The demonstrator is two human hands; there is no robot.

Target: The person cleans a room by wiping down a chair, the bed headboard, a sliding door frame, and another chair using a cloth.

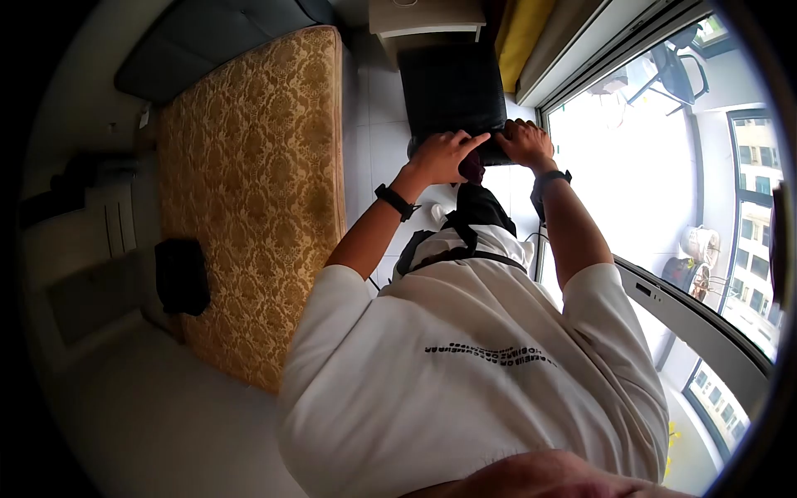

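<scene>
A black padded seat (452, 87) stands directly in front of me. My left hand (444, 158) is at its near edge, the index finger stretched to the right and the other fingers bent around a dark red cloth (471, 168). Part of that cloth hangs below the fingers. Close by on the right, at the seat's near right corner, my right hand (526, 144) has its fingers curled and pressed together. Whatever lies under those fingers is hidden. Each wrist wears a black band.
A bare mattress (257, 199) with a gold floral pattern lies on the left, with a black bag-like object (182, 276) at its edge. A pale cabinet (425, 17) stands behind the seat. Sliding glass doors (618, 166) and a yellow curtain (526, 37) are on the right.
</scene>
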